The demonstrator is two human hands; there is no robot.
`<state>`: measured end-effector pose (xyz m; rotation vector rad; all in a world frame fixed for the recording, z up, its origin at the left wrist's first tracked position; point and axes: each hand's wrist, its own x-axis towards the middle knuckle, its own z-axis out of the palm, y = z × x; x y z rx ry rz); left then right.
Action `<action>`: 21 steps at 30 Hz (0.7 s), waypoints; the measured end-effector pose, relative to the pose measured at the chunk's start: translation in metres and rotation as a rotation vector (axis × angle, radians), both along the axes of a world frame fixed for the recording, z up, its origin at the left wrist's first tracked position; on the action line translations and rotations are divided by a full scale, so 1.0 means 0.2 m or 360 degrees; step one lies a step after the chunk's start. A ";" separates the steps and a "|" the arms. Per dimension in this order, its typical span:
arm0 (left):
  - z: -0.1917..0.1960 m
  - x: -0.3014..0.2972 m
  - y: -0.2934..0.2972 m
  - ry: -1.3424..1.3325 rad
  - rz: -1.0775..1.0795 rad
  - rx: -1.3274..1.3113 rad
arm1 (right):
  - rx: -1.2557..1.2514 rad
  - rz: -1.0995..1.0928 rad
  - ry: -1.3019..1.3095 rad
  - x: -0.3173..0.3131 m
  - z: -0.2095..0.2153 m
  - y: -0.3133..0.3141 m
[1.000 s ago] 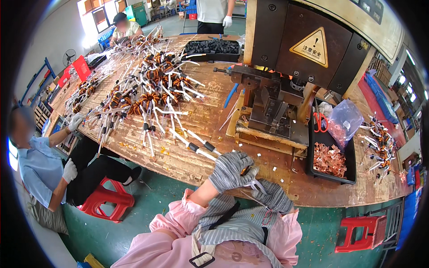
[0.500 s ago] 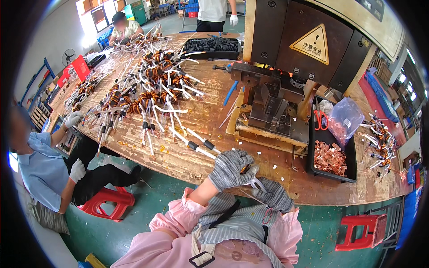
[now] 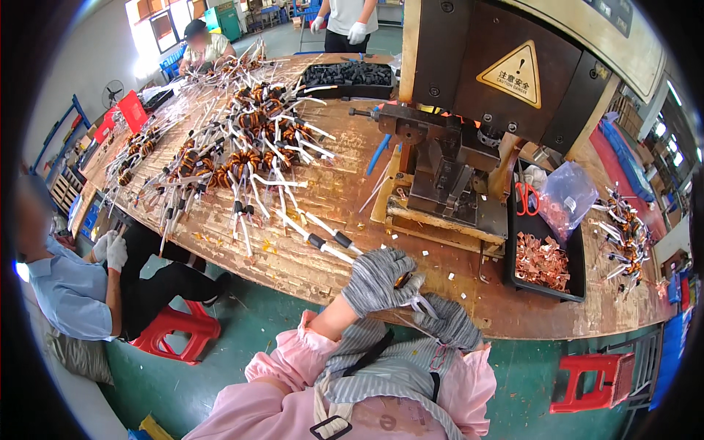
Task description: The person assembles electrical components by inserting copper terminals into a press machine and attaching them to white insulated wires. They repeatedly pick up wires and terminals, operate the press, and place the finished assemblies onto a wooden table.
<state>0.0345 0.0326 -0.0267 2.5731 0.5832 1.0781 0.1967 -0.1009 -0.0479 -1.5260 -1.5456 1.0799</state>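
Observation:
My left hand (image 3: 375,279) wears a grey knit glove and is closed around a small copper-wound coil with white leads at the table's near edge. My right hand (image 3: 449,321), also gloved in grey, sits just right of and below it, pinching the white leads between its fingers. Both hands are held close together in front of my chest, over the wooden table edge (image 3: 308,282). A coil lead with black and white sleeves (image 3: 323,242) lies on the table just left of my left hand.
A metal press machine (image 3: 455,169) stands behind my hands. A black tray of copper terminals (image 3: 543,260) sits to the right, with red scissors (image 3: 524,198) and a plastic bag (image 3: 568,194). Several coils (image 3: 242,147) cover the table's left. A seated person (image 3: 73,286) works at left.
My hands stay together at the table edge, shifting only slightly. The seated person at left has moved their hands a little.

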 end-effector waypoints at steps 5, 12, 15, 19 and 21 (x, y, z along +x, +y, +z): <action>-0.01 0.00 0.01 0.0039 0.0000 -0.0011 | 0.0070 0.0002 -0.0048 0.00 -0.02 0.01; 0.00 0.00 0.01 0.0093 0.0016 -0.0003 | -0.0006 -0.0029 -0.0042 0.00 -0.01 0.01; 0.01 0.00 0.01 0.0075 0.0006 -0.0001 | -0.0004 -0.0025 0.0016 0.00 -0.02 0.01; -0.01 -0.01 0.01 0.0073 -0.0003 -0.0002 | 0.0024 -0.0015 0.0016 0.00 -0.03 0.01; 0.00 0.00 0.01 0.0055 -0.0004 0.0001 | -0.0001 -0.0021 0.0022 0.00 -0.02 0.01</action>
